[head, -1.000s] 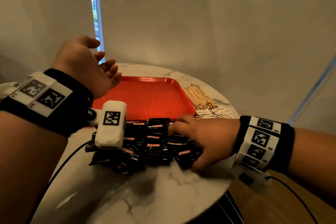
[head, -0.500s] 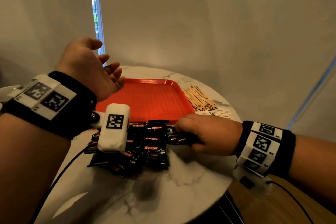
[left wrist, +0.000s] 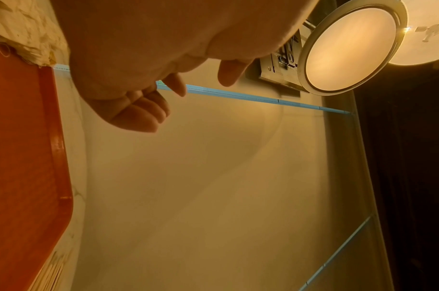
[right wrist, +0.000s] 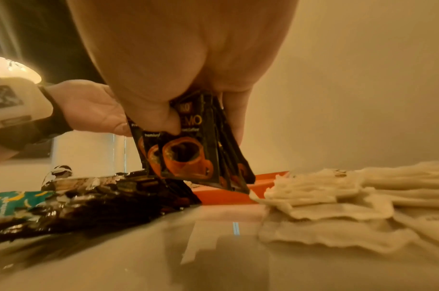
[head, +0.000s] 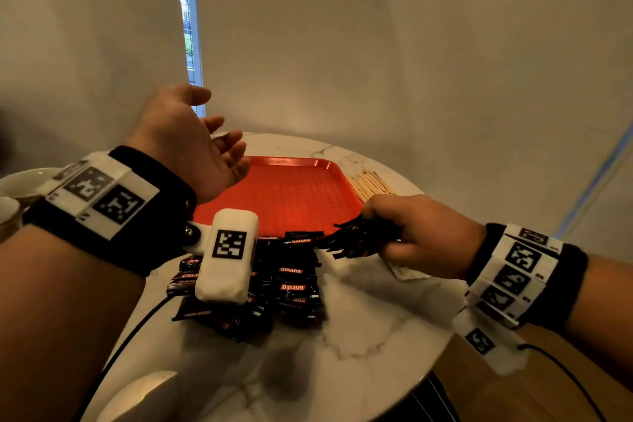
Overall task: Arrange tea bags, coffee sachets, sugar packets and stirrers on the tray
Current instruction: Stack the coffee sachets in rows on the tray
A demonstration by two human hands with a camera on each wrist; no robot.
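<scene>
A red tray [head: 291, 195] lies on the round marble table [head: 342, 346]; no item shows on it. A heap of black coffee sachets [head: 291, 284] sits in front of the tray's near edge. My right hand [head: 407, 233] grips a bunch of black coffee sachets [head: 356, 240] just above the table, at the tray's near right corner; the right wrist view shows the bunch [right wrist: 188, 153] pinched between thumb and fingers. My left hand [head: 202, 151] hovers palm-up over the tray's left edge, fingers loosely curled [left wrist: 136, 110] and holding nothing. Wooden stirrers [head: 371, 183] lie right of the tray.
Pale paper packets [right wrist: 325, 196] lie on the table to the right of the tray, under and beyond my right hand. A white dish [head: 20, 181] stands at the far left. The table's near half is bare marble. A wall rises close behind the table.
My right hand closed on a bunch of sachets in the heap and lifted it up and right, toward the tray's corner. The left hand stayed raised, palm up.
</scene>
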